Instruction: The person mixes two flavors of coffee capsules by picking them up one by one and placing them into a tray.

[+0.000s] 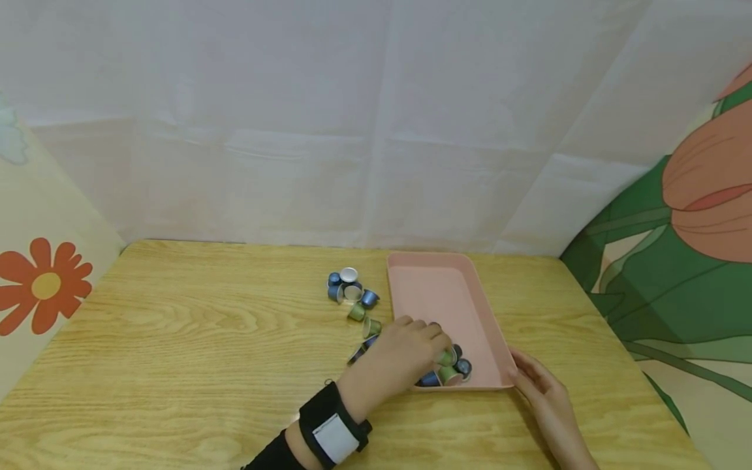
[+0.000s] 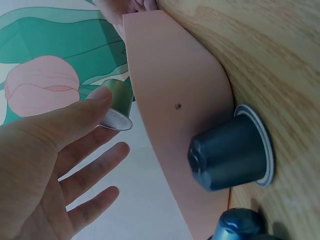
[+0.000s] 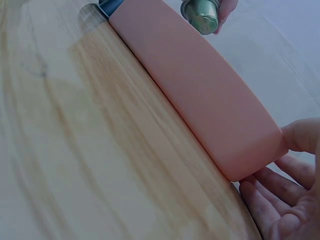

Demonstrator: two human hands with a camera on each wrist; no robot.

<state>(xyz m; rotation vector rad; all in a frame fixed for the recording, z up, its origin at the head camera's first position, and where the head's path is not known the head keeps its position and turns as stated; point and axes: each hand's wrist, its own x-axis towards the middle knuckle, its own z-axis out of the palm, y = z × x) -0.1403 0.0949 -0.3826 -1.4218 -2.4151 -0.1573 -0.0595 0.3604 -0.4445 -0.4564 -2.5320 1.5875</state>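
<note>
My left hand (image 1: 405,352) is over the near left part of a pink tray (image 1: 435,281). In the left wrist view it pinches a green coffee capsule (image 2: 120,97) between thumb and forefinger, above the tray's side wall, with the other fingers spread. The same capsule (image 3: 204,15) shows at the top of the right wrist view. At the tray's near right corner, my right hand (image 1: 546,398) holds on with the thumb on the upper edge and the fingers low against the wall. Inside the tray's near end lie several capsules, green (image 1: 450,376) and dark blue (image 1: 463,367), partly hidden by my left hand.
Left of the tray, several loose capsules lie on the wooden table (image 1: 205,326): blue ones (image 1: 369,298), green ones (image 1: 356,312) and a white-lidded one (image 1: 348,275). A dark capsule (image 2: 230,152) lies close outside the tray wall. A white sheet (image 1: 294,130) hangs behind the table.
</note>
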